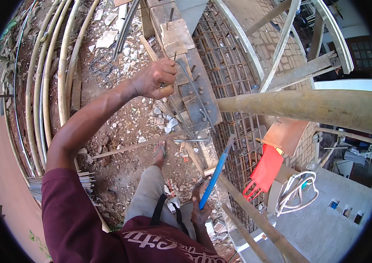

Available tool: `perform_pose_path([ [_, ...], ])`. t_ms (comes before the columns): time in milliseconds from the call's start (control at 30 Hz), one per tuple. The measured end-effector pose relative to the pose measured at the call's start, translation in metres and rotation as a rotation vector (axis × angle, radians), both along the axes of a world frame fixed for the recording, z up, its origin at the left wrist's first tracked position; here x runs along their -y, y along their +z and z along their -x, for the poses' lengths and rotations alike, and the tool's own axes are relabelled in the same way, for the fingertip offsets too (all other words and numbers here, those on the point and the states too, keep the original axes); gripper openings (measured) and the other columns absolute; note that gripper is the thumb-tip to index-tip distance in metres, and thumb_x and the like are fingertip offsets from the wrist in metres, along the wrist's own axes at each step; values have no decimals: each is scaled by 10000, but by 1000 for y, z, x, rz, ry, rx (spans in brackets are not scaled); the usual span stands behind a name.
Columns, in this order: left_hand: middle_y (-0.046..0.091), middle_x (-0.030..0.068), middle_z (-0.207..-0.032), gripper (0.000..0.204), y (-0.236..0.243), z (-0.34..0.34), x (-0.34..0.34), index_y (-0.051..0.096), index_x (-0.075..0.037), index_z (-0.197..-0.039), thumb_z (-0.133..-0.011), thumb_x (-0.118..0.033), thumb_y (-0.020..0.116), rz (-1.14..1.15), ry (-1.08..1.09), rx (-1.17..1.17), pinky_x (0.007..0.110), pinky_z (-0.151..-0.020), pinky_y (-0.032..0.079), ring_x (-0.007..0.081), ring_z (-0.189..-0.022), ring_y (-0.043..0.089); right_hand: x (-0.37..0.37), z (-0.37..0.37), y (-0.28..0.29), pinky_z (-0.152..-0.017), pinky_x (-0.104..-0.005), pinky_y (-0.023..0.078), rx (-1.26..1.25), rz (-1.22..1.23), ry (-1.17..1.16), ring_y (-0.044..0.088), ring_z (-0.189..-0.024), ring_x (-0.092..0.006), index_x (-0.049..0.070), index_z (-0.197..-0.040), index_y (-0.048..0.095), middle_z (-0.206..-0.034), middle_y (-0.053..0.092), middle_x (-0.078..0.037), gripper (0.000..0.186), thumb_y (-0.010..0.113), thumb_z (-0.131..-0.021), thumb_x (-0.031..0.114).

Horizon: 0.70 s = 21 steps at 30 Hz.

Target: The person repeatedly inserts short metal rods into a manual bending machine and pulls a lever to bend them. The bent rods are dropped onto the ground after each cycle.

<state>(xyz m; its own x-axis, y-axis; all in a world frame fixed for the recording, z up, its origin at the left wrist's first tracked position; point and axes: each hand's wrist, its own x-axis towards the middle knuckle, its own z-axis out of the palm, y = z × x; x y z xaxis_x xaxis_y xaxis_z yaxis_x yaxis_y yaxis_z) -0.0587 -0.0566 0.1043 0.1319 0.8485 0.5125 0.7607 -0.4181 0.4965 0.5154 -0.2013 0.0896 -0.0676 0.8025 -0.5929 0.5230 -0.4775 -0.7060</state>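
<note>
My left hand (157, 79) is closed in a fist beside a wooden bending board (203, 85), with a thin steel rod in its grip. A bent length of thin steel rod (200, 98) runs along the board, past several short metal pegs (196, 78). Exactly how the rod passes through my fist is hidden by the fingers. Lower down, near my waist, my right hand (201, 212) is wrapped round the blue handle of a long bar tool (214, 179). Its grey metal end points up and away, apart from the rod.
Rebar cages (227, 57) lie right of the board. A thick bamboo pole (313, 107) crosses at the right, above red cloth (267, 168) and coiled white hose (297, 193). Bamboo poles (63, 65) line the left. Rubble (107, 39) covers the ground; cut rods (85, 180) lie bundled behind my left arm.
</note>
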Motion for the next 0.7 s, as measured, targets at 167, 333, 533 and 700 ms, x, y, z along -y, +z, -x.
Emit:
perform_pose_path([
  [167,581,125,-950,282,-40,28,4,641,-40,-728,-901,-243,732,-80,67,-287,461,-918,517,306,-1002,584,-2,12,3,-572,-288,350,104,93,13,437,-650,-50,50,-745,616,-678,511,61,312,812,-972,138],
  [333,604,161,-1184,296,-91,-9,7,660,-34,-957,-958,-296,798,-44,673,99,480,-985,527,326,-1128,605,-23,35,20,-502,-283,335,108,11,132,434,-553,-53,80,-716,593,-609,505,51,359,825,-972,177],
  [533,617,29,-840,521,-129,-68,-16,612,-60,-913,-950,-534,825,340,1035,1645,329,-650,530,166,-710,610,-55,44,44,-543,-304,363,190,-43,308,415,-609,-64,47,-714,590,-623,480,22,368,831,-964,169],
  [700,496,-45,-634,494,-106,-82,-42,580,-150,-766,-970,-542,802,159,1219,1857,313,-492,330,104,-513,419,-96,47,62,-556,-356,406,173,-148,391,447,-593,-124,13,-760,619,-627,506,-50,387,806,-994,259],
])
